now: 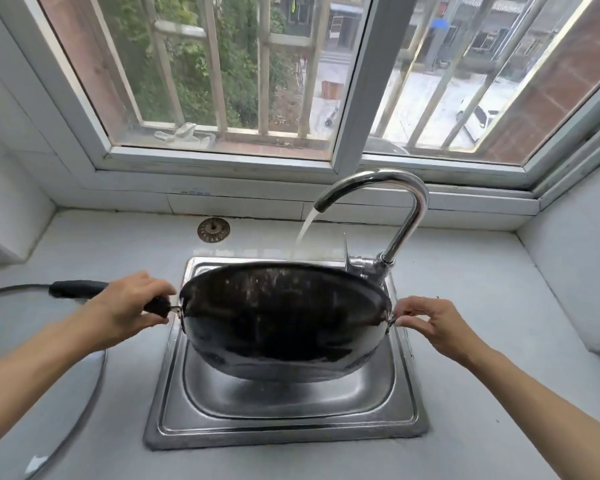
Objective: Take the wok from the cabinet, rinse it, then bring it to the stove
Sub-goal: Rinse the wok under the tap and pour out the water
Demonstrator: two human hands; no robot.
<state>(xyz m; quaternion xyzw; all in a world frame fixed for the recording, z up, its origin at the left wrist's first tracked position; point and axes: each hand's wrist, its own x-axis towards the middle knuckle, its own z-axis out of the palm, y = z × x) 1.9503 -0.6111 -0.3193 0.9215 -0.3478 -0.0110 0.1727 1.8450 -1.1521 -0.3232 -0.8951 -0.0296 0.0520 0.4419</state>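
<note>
The left hand [125, 306] is seen wrapped around the long black handle [80, 289] of the wok [284, 320], while the right hand [430, 325] pinches the small metal loop [392, 320] on the pan's opposite rim between thumb and fingertips. The dark, speckled wok is held above the steel sink [284, 424], tipped so that its far rim is raised and its blackened underside faces the near side. A stream of water [305, 230] is poured from the curved chrome faucet [395, 209] at the far right of the basin and is lost from sight behind the raised rim; whether it lands inside the pan cannot be told. A sink strainer [213, 230] lies on the grey counter [465, 306] beyond the basin, and a glass lid [84, 393] rests on the counter at the left. The rinsing step is judged to be under way, with the carry to the stove not yet begun. The weak point is the light pinch on the wet loop: should it slip, the pan's weight would be thrown onto the handle and the pan could swing or drop into the basin. Water could also be splashed off the steep rim onto the counter.
</note>
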